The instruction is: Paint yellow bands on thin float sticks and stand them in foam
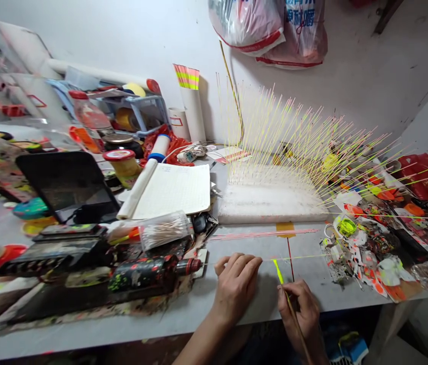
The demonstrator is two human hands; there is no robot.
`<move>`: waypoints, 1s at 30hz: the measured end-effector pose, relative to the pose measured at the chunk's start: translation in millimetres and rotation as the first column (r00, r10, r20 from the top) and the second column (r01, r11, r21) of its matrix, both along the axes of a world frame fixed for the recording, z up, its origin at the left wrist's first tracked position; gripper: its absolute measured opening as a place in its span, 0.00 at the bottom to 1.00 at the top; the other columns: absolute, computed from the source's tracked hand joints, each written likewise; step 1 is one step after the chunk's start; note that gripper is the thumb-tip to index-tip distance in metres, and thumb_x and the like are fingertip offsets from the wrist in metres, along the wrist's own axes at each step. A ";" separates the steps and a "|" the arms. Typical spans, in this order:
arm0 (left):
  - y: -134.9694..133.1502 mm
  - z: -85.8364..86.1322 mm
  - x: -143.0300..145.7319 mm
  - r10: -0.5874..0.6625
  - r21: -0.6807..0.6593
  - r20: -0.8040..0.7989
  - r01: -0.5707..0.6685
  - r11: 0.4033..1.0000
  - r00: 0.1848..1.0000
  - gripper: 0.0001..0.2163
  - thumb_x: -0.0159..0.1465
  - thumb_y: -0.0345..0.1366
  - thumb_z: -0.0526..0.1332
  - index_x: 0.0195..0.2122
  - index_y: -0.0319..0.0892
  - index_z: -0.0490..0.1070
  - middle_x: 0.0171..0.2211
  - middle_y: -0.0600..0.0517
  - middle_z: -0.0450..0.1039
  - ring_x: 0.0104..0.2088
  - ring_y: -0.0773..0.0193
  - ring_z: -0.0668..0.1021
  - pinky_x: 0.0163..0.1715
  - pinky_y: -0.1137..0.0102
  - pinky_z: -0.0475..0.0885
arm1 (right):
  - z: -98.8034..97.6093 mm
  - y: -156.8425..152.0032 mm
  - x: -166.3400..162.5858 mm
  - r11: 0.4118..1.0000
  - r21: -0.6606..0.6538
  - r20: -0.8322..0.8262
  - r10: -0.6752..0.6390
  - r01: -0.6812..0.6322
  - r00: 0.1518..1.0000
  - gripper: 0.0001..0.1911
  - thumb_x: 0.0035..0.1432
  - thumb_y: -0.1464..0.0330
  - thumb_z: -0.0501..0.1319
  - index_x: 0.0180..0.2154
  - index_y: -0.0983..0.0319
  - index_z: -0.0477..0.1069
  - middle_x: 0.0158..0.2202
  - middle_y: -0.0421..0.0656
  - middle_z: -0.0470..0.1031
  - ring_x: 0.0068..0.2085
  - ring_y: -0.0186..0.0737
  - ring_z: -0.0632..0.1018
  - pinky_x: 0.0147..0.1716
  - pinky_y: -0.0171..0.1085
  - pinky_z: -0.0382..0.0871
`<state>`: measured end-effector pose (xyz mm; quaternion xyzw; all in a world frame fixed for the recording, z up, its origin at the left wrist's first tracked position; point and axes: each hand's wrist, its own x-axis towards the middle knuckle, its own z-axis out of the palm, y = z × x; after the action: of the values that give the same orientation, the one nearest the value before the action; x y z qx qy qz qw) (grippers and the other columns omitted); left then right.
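My left hand (pixel 238 284) is closed with bent fingers around a thin rod (pixel 308 257). That rod runs level over the table, from the tip of a paint-spotted black motor tool (pixel 145 274) on the left out to the right, where its far part is yellow. Between finger and thumb, my right hand (pixel 300 306) grips a paintbrush (pixel 280 276). The bristles are coated in bright yellow and lie at the rod, just right of my left hand. Several pink-and-white rods (pixel 263 234) lie on the table beyond my hands.
A white foam block (pixel 270 205) holds many upright yellow-pink rods. Paint-smeared scraps (pixel 381 253) pile up at the right. On the left are an open notebook (pixel 176 187), a container of cotton swabs (pixel 166 230), a dark tablet-like screen (pixel 67 185) and a yellow jar (pixel 124 167).
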<state>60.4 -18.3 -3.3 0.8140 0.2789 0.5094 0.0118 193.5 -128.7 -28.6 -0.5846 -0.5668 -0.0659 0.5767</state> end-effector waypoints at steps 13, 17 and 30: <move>3.3 3.5 -8.7 0.019 0.013 -0.041 -0.018 1.000 0.999 0.08 0.67 0.27 0.56 0.39 0.45 0.72 0.32 0.56 0.79 0.34 0.67 0.77 0.43 0.64 0.59 | -1.6 -6.7 -9.3 0.998 0.038 -0.046 0.052 -0.051 0.998 0.07 0.63 0.75 0.58 0.40 0.57 0.70 0.29 0.38 0.75 0.28 0.36 0.75 0.27 0.33 0.71; 10.3 5.1 -28.3 0.069 0.069 -0.102 -0.062 0.996 0.992 0.08 0.68 0.27 0.54 0.39 0.45 0.71 0.33 0.55 0.79 0.34 0.65 0.77 0.44 0.63 0.59 | -1.5 -3.1 -18.1 0.995 0.019 -0.012 0.095 -0.094 0.995 0.07 0.62 0.75 0.58 0.41 0.58 0.71 0.31 0.40 0.77 0.30 0.37 0.77 0.28 0.34 0.72; 11.7 1.7 -39.1 0.097 0.077 -0.106 -0.089 0.993 0.990 0.08 0.68 0.27 0.54 0.39 0.45 0.70 0.33 0.55 0.79 0.35 0.65 0.77 0.47 0.62 0.60 | -3.7 7.0 -21.8 0.998 -0.044 0.062 0.047 -0.044 0.997 0.06 0.65 0.72 0.58 0.41 0.58 0.73 0.30 0.39 0.74 0.28 0.34 0.74 0.28 0.32 0.71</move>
<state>21.3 -6.6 -1.6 0.8266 0.2985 0.4737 -0.0565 171.8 -121.7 -32.3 -0.5814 -0.5992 -0.0591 0.5472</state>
